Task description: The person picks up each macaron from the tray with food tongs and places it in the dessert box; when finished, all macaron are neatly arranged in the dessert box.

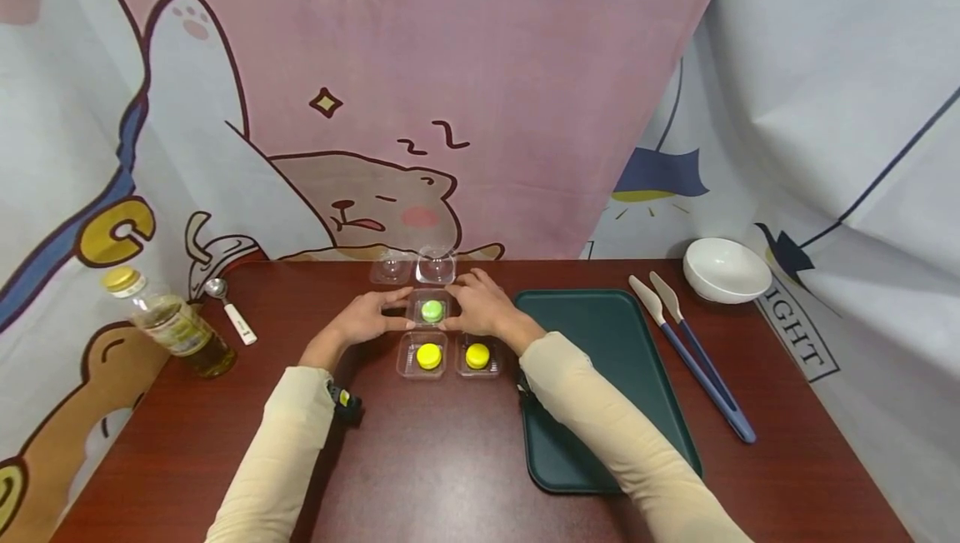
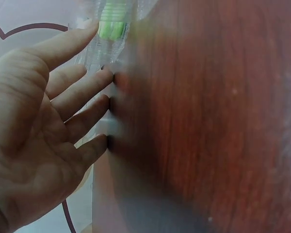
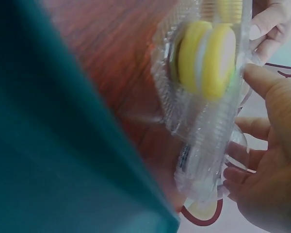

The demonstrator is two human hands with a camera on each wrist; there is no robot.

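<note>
A clear plastic box (image 1: 412, 310) with a green macaron (image 1: 432, 311) in it stands between my two hands. My left hand (image 1: 365, 316) is at its left side, thumb at the near corner and fingers spread towards the far one. In the left wrist view those fingers are loosely extended, fingertips right at the tabletop. At the box's right side is my right hand (image 1: 482, 306), thumb tip by the near corner and fingers reaching back. Nearer to me, two more clear boxes hold yellow macarons, a left macaron (image 1: 429, 356) and a right macaron (image 1: 477, 356).
Clear domed plastic pieces (image 1: 437, 266) lie behind the boxes. A dark green tray (image 1: 600, 360) is under my right forearm, with blue-handled tongs (image 1: 701, 368) and a white bowl (image 1: 726, 271) beyond. An oil bottle (image 1: 180, 331) and a measuring spoon (image 1: 236, 316) are at left.
</note>
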